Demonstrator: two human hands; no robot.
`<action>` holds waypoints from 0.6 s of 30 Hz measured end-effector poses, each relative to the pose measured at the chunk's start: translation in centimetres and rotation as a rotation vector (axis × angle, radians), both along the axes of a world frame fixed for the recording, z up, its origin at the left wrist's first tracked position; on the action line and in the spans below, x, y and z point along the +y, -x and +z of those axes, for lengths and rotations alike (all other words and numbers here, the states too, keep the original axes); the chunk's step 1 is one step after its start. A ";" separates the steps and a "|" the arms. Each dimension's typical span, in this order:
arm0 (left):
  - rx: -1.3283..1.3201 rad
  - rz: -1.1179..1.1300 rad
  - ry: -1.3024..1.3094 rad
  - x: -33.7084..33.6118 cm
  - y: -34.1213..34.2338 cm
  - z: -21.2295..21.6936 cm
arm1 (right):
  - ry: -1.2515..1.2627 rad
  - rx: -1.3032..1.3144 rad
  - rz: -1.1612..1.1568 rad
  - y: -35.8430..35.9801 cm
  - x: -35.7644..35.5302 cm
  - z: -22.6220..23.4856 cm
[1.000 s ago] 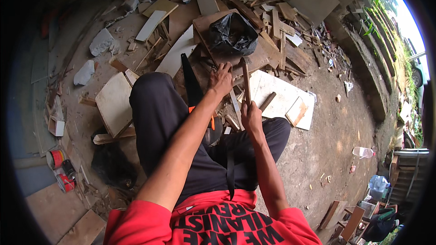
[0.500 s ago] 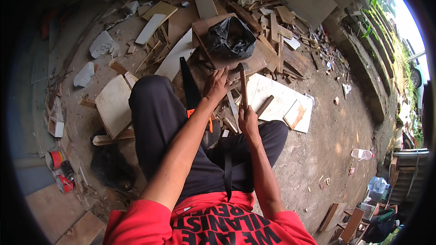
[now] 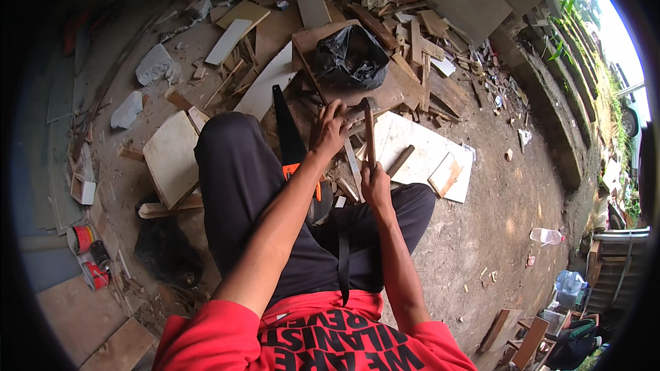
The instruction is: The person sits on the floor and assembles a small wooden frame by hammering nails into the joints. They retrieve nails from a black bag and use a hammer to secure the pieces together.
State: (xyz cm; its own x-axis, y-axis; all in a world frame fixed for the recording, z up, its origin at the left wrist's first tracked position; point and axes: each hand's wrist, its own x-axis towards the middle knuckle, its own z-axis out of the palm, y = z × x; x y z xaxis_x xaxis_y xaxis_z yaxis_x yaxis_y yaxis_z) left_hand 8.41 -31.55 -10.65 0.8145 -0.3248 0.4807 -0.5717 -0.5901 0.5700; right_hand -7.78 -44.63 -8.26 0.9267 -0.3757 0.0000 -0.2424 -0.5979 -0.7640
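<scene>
My right hand (image 3: 376,184) is wrapped round the wooden handle of a hammer (image 3: 370,139). Its dark metal head points away from me, close to the fingers of my left hand. Curled at the edge of a brown board (image 3: 385,98), my left hand (image 3: 330,129) has its fingertips bent down and drawn together; whatever lies under them is hidden or too small to name. Left of that hand, a handsaw (image 3: 285,124) with a black blade and orange handle lies against my leg, partly covered by my forearm.
A black plastic bag (image 3: 350,58) stands on the brown board. White panels (image 3: 412,139) and wood offcuts (image 3: 416,41) lie around it. Concrete chunks (image 3: 155,65) and red cans (image 3: 95,275) are on the left. Far right are a plastic bottle (image 3: 546,235) and a concrete ledge (image 3: 550,110).
The fingers of my left hand have bent inward from a straighter pose. The hammer has shifted very slightly, its head still beside that hand.
</scene>
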 end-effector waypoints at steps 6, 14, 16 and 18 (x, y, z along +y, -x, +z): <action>0.101 0.022 -0.090 0.1 0.7 1.5 | -0.039 0.039 -0.022 0.1 0.0 0.7; 0.082 0.055 -0.136 -0.1 0.9 1.8 | 0.021 -0.103 0.003 0.1 0.6 0.6; 0.086 0.029 -0.117 0.1 0.7 1.7 | 0.098 -0.036 0.024 -0.2 0.3 0.6; 0.091 0.064 -0.126 -0.4 1.0 1.9 | 0.081 -0.022 0.023 -0.4 0.0 0.8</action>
State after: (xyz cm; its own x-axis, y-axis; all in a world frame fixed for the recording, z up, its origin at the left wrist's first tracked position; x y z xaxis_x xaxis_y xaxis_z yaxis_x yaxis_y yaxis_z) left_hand 7.37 -31.96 -8.77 0.8738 -0.3241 0.3626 -0.4802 -0.6933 0.5374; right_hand -7.37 -44.61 -7.46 0.9345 -0.3525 0.0495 -0.2121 -0.6630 -0.7179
